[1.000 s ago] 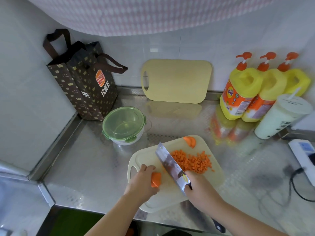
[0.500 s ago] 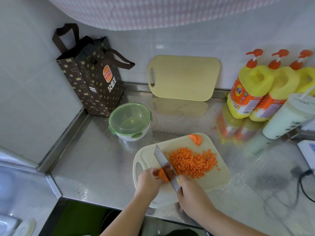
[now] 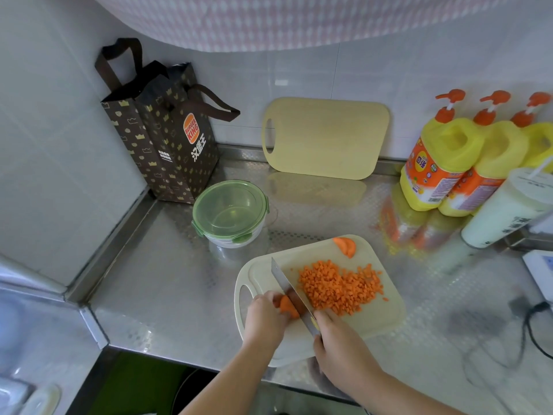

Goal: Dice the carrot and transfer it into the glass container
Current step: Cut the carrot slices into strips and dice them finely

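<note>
Orange carrot stub (image 3: 288, 306) sits pinned on the cutting board (image 3: 386, 316) by the left hand's (image 3: 263, 320) curled fingers—steadying it beside the knife (image 3: 291, 290) gripped in the right hand (image 3: 338, 344)—while the diced pile (image 3: 339, 287) waits, the lidded glass container (image 3: 229, 212) nearby.

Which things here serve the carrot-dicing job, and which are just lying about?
For the job: knife, carrot piece, diced carrot, cutting board, lidded glass container.
Lying about: paper bag, spare board, soap bottles, drink cup.
</note>
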Tool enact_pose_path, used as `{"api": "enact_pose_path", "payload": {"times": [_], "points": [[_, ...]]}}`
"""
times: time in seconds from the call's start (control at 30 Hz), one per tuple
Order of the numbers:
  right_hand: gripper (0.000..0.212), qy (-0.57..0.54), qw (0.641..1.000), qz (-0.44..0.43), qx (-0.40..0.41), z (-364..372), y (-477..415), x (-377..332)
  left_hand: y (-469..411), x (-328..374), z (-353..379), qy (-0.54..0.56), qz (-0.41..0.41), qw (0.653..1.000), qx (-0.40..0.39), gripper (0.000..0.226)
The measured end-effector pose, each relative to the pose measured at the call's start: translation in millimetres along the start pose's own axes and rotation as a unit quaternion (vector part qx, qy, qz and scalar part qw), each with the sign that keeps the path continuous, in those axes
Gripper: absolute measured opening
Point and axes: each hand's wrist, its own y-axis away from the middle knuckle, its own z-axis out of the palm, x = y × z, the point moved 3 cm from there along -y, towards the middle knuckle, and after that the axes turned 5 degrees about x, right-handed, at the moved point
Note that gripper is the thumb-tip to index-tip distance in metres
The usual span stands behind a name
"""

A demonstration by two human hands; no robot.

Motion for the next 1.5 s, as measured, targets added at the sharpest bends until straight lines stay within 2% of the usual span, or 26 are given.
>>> {"api": "enact_pose_path", "payload": {"times": [0.1, 0.2, 0.27, 0.53, 0.8, 0.93, 1.07, 1.17, 1.5], "points": [[0.015, 0.001, 1.000, -0.001, 0.007, -1, -1, 3, -2, 0, 0, -0.025, 0.024, 0.999, -0.006, 0.014], [0.013, 0.005, 1.000, -0.003, 0.010, -4, -1, 5, 0, 0, 5, -0.088, 0.056, 0.994, -0.022, 0.029], [0.011, -0.001, 1.000, 0.000, 0.013, -5, -2, 6, 1, 1, 6, -0.114, 0.063, 0.991, -0.016, 0.031], [0.012, 0.001, 1.000, -0.006, 0.003, -6, -1, 4, -4, 8, 8, -0.134, 0.067, 0.989, -0.013, 0.028], [0.021, 0.017, 1.000, -0.019, -0.012, -3, -3, 0, -9, 9, 6, -0.065, 0.046, 0.996, -0.033, 0.033], [0.024, 0.017, 0.999, -0.020, -0.042, -6, -6, 1, -9, 7, -1, 0.001, 0.039, 0.998, -0.055, 0.010], [0.021, 0.040, 0.997, -0.015, -0.064, -11, -10, -2, -7, 3, -6, 0.060, -0.004, 0.997, -0.045, 0.010], [0.018, 0.045, 0.997, -0.015, -0.059, -9, -11, -2, -6, 2, -4, 0.080, -0.010, 0.996, -0.031, 0.025], [0.029, 0.052, 0.997, -0.016, -0.052, -3, -9, -2, -9, 1, -2, 0.129, -0.072, 0.989, -0.021, 0.014]]}}
